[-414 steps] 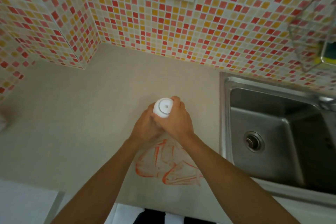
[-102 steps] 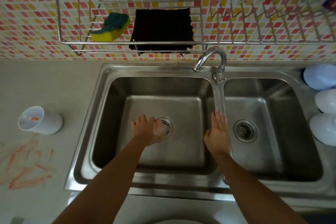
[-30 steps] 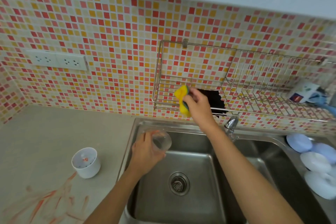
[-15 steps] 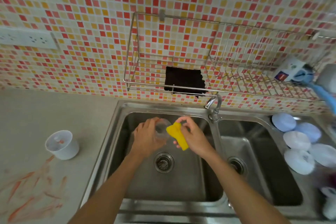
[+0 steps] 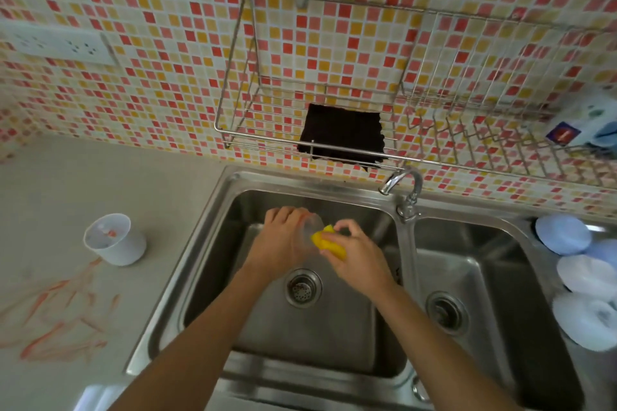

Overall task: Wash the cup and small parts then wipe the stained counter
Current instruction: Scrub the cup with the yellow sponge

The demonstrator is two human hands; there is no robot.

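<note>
A tiled wall (image 5: 167,53) rises at the far side, bearing a wire rack (image 5: 334,110) with a black cloth (image 5: 342,133) in it. The desk (image 5: 66,183) on the left carries orange stains (image 5: 56,320) near the edge and a white cup (image 5: 113,240) just beyond them. A double sink (image 5: 207,243) lies right of it, with a tap (image 5: 402,190) between the basins. Over the left basin, the left hand (image 5: 283,240) has its fingers wrapped round a small clear cup (image 5: 310,227), while the right hand (image 5: 357,257) pinches a yellow sponge (image 5: 329,242) against its mouth.
</note>
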